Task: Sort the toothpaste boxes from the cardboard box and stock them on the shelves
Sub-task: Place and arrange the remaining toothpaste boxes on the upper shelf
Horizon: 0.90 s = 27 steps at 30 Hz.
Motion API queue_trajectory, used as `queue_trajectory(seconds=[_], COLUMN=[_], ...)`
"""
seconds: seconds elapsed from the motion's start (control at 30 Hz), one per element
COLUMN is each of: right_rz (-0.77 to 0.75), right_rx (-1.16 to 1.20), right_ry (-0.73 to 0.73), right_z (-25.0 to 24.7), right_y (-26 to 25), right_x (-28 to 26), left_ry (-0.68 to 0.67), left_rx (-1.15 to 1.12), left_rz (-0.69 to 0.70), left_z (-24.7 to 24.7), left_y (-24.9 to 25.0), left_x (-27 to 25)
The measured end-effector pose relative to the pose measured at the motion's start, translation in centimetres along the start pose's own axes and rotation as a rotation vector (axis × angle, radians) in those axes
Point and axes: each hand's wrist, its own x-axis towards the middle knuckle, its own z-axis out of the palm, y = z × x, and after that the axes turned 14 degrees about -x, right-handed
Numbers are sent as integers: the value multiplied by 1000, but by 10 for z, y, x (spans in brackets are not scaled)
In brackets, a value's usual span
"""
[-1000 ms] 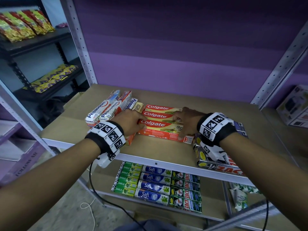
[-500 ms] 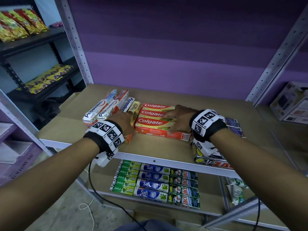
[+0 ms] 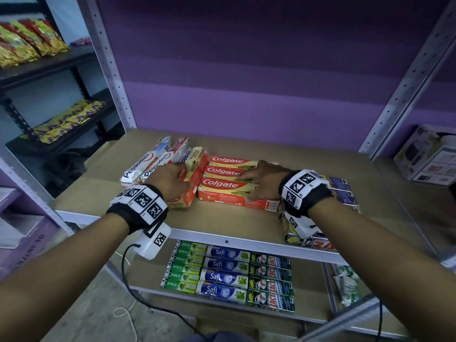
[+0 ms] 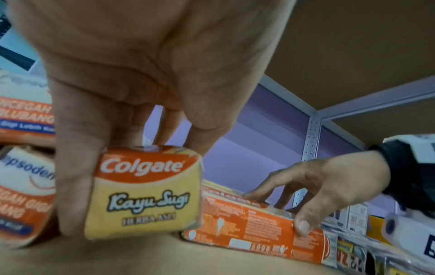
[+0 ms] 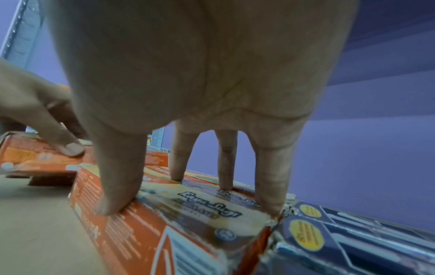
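On the brown shelf board point(image 3: 222, 218) three red-and-yellow Colgate boxes point(image 3: 222, 185) lie flat in a row. My right hand point(image 3: 261, 181) rests on their right end, its fingers point(image 5: 226, 167) spread straight on the tops and the thumb against the front box's side. My left hand point(image 3: 172, 180) grips a fourth Colgate Kayu Sugi box point(image 4: 143, 193), thumb on one side and fingers over the top. That box point(image 3: 195, 174) stands tilted on its long edge, between the row and the Pepsodent boxes point(image 3: 143, 166).
Dark blue boxes point(image 3: 343, 191) lie right of the row, with Zact boxes point(image 3: 318, 243) at the shelf's front right edge. The lower shelf holds rows of Darlie point(image 3: 187, 267), Safi point(image 3: 222, 272) and Zact point(image 3: 271, 280). Metal uprights point(image 3: 111, 70) flank the bay.
My left hand has tipped the fourth Colgate box up onto its long edge beside the row. The right hand has stayed on the three flat boxes.
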Motion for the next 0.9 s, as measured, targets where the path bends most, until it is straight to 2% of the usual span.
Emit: queue_trajectory(seconds=[0.13,0.2,0.27,0.33,0.4,0.5,0.57,0.67,0.8,0.9], right_rz=[3,-4,-6,21,64,55,26,9,-12,-12], right_rx=[4,32,155,357,500,524,521,446,276,221], right_ry=[-6,-13,4,111,303,548,622,637,585,514], right_z=[-1,-5,-11,-18,-25,-38,-48,-61,-65,-59], right_y=[-1,0,2,8,13,17,21,26,28,29], right_x=[-2,-2,-3,-3,-4,-9,-15,-26,-44,-57], left_ry=[53,92,123,146,180,200,188,163,100,3], left_rx=[-110,-185,-215,-204,-142,-56,-51,-34,16,38], left_rz=[40,103,206,318,381,448,501,558,592,629], left_z=[-13,-20,-26,-30,-32,-33,-33,-32,-32,-34], left_y=[9,16,23,29,34,40,45,50,51,47], left_x=[-2,-3,-7,-10,-13,-18,-22,-27,-28,-26])
